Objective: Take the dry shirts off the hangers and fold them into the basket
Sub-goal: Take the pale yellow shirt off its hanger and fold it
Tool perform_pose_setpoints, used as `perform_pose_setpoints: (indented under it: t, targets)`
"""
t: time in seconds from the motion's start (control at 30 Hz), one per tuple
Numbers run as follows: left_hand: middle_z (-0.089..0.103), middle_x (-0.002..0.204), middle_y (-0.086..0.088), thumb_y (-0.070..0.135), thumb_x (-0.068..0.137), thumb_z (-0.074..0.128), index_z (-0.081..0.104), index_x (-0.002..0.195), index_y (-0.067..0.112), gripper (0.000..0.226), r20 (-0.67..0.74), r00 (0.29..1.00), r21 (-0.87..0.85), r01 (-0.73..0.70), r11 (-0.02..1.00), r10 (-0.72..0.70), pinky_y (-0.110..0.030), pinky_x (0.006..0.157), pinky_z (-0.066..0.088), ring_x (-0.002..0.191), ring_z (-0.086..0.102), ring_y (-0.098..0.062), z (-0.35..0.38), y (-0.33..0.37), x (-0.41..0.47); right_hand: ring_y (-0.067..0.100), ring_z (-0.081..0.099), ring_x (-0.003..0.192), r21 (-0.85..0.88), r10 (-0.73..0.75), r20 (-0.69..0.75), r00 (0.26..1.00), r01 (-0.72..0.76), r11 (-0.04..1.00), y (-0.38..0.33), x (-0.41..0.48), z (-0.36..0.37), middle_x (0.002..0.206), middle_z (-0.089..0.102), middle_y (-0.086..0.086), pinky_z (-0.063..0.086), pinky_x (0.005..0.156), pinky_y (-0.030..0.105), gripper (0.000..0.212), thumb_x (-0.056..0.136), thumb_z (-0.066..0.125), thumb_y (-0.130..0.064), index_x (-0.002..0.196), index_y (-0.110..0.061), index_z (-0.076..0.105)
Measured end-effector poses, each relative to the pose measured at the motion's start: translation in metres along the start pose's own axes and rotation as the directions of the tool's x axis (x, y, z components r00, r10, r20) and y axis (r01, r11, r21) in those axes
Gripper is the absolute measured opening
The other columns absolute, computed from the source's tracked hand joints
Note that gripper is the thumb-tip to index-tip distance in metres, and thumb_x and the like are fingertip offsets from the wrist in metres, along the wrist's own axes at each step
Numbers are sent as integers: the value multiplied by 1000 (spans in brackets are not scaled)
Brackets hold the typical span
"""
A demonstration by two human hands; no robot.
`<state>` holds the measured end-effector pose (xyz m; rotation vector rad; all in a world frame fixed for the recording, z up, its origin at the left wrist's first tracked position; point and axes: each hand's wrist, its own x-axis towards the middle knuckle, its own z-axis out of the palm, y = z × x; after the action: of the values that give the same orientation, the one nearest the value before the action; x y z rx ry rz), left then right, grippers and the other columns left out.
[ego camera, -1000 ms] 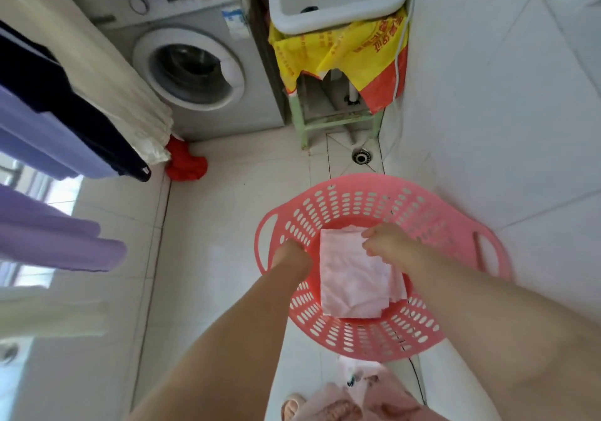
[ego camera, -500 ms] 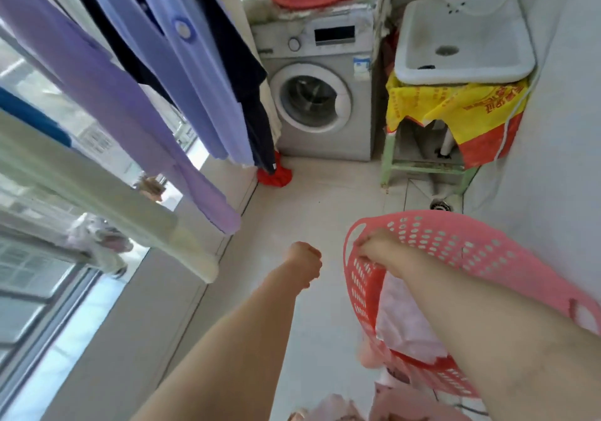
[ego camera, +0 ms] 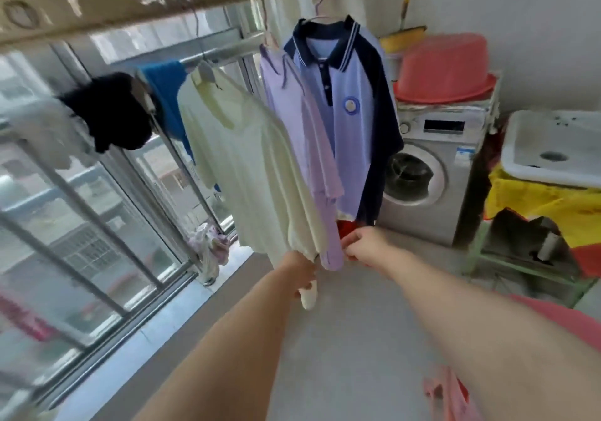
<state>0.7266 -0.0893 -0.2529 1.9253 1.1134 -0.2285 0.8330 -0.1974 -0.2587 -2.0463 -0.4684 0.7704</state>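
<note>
A person's left hand [ego camera: 300, 274] grips the bunched hem of a soft cream shirt [ego camera: 257, 173], a twist of cloth poking out below the curled fingers. The right hand [ego camera: 364, 245] is apart from it, fingertips drawn together at the hem edge of the lilac shirt [ego camera: 302, 141] hanging just beside; whether they pinch the fabric cannot be told. Behind both hangs a pale blue polo shirt [ego camera: 348, 147] with navy collar and sleeves and a round chest badge. All three are on hangers from a metal rail [ego camera: 227, 50] by the barred window. A sliver of the coral plastic basket [ego camera: 549, 315] shows past the right forearm. Beyond stand a grey front-loading washing machine [ego camera: 429, 177], topped by an upturned red basin [ego camera: 445, 69], and a white rectangular sink [ego camera: 553, 147].
</note>
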Motion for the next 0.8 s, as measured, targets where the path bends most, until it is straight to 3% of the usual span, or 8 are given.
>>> perform_pose_setpoints:
  t: [0.1, 0.2, 0.27, 0.4, 0.53, 0.63, 0.8]
  targets:
    - [62, 100, -3, 11, 96, 46, 56, 127, 2, 34, -74, 997, -49, -31, 998, 28, -31, 67, 49, 74, 60, -15, -54, 2, -11, 22, 63, 89, 55, -162, -158, 974, 173, 983, -63, -5, 5, 94, 70, 5, 50, 73, 27, 18, 89, 52, -7, 89, -18, 66]
    - [61, 99, -4, 8, 97, 42, 56, 127, 2, 33, -187, 979, -150, -115, 982, 86, -33, 75, 46, 69, 57, -13, -109, 13, -23, 26, 59, 109, -30, -323, -432, 842, 344, 938, -132, -18, 4, 117, 65, 4, 43, 84, 29, 26, 95, 43, -15, 112, -18, 63]
    - [60, 100, -5, 6, 98, 41, 55, 126, 1, 33, -247, 960, -173, -178, 969, 133, -33, 76, 46, 71, 56, -15, -141, 23, -32, 30, 56, 112, -69, -397, -479, 783, 417, 906, -171, -28, 5, 120, 63, 7, 41, 87, 32, 28, 98, 39, -22, 114, -16, 61]
    - [61, 98, -5, 7, 97, 43, 56, 125, 2, 32, -351, 909, -181, -299, 937, 223, -34, 77, 49, 64, 56, -11, -199, 45, -48, 30, 51, 121, -272, -500, -382, 777, 422, 865, -231, -33, 9, 131, 56, 8, 40, 97, 35, 40, 97, 41, -34, 131, -17, 51]
    - [60, 98, -5, 6, 98, 41, 56, 125, 3, 31, -390, 880, -217, -374, 902, 272, -36, 80, 49, 73, 59, -15, -230, 64, -63, 31, 43, 131, -397, -492, -284, 823, 366, 842, -260, -25, 12, 144, 45, 9, 37, 106, 38, 47, 96, 40, -23, 142, -15, 36]
    - [63, 103, -6, 5, 99, 37, 57, 121, 5, 29, -419, 867, -221, -386, 895, 271, -33, 77, 51, 94, 64, -20, -239, 70, -65, 32, 46, 127, -423, -477, -274, 835, 341, 839, -273, -20, 19, 141, 47, 11, 39, 98, 35, 45, 95, 40, -17, 140, -13, 37]
    - [66, 98, -2, 8, 98, 45, 62, 103, 12, 18, -510, 821, -220, -414, 883, 258, -32, 74, 55, 71, 62, -9, -253, 66, -58, 30, 54, 114, -444, -467, -213, 858, 341, 829, -286, -10, 37, 128, 54, 10, 43, 82, 32, 48, 90, 51, -26, 134, -11, 40]
